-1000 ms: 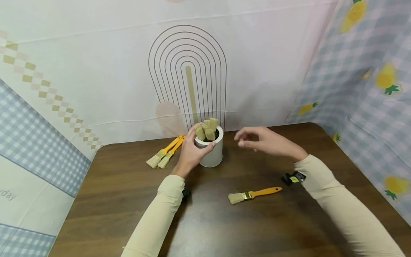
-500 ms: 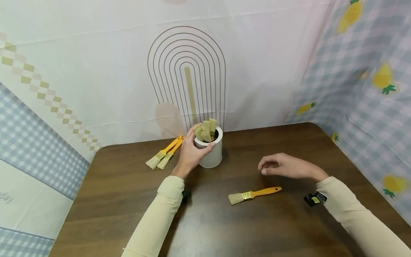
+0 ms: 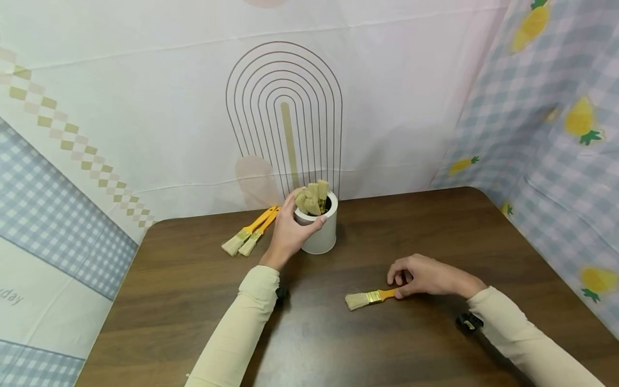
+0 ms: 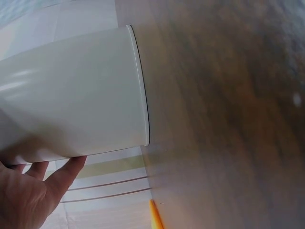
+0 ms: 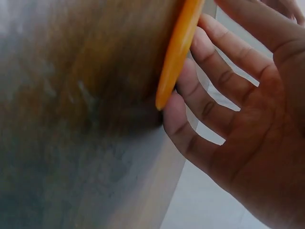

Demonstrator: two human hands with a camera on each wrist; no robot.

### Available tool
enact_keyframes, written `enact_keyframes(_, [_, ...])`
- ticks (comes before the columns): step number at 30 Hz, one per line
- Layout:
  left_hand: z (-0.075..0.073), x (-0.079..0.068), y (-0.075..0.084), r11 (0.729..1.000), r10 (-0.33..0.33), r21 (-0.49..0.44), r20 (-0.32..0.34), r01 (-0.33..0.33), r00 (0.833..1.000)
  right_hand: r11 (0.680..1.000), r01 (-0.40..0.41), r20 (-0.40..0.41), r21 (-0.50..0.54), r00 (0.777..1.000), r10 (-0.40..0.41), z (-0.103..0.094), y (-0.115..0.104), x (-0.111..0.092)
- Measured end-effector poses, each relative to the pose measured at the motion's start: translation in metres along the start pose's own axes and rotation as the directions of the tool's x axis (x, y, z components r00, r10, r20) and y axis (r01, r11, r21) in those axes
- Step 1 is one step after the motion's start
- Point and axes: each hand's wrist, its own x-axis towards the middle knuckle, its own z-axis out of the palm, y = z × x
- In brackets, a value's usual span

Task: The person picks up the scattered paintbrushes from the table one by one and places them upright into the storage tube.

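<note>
A white canister (image 3: 323,236) stands upright near the back of the table, with several paintbrushes (image 3: 309,201) in it, bristles up. My left hand (image 3: 290,234) holds it from the left, thumb at the near rim and fingers round the far side; the left wrist view has those fingertips against the canister wall (image 4: 76,90). On the right, my right hand (image 3: 430,277) pinches the orange handle of a paintbrush (image 3: 360,300) lying on the table, its bristles pointing left. In the right wrist view, curled fingertips touch the handle (image 5: 178,55); the thumb's tip is out of sight.
Two more orange-handled paintbrushes (image 3: 242,241) lie side by side left of the canister. Behind the brown wooden table (image 3: 193,322) hangs a pale patterned cloth (image 3: 396,97), and a checked cloth (image 3: 546,177) hangs at the right.
My right hand has moved from beside the canister down and to the right, onto the handle of the lying paintbrush. The left hand stays on the canister.
</note>
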Motion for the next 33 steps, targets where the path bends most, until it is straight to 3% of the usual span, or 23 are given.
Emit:
enact_keyframes(10, [-0.001,-0.002,0.0,1.0,-0.011,-0.008,0.0,0.011,1.0,0.994,-0.014,-0.113,-0.107,0.994,0.002,0.009,-0.007,0.012])
enact_keyframes(21, [-0.001,0.0,0.001,1.0,0.002,-0.011,0.003,-0.002,1.0,0.983,-0.142,-0.247,-0.119,0.963,0.109,0.016,-0.016,0.048])
enact_keyframes(28, [0.001,0.001,0.0,1.0,0.007,-0.014,0.007,-0.007,1.0,0.974,-0.202,-0.253,-0.102,0.952,0.171,0.021,-0.033,0.064])
enact_keyframes(33, [0.001,0.0,0.001,1.0,0.007,-0.02,0.005,-0.006,1.0,0.977,-0.211,-0.2,-0.037,0.959,0.199,0.025,-0.039,0.066])
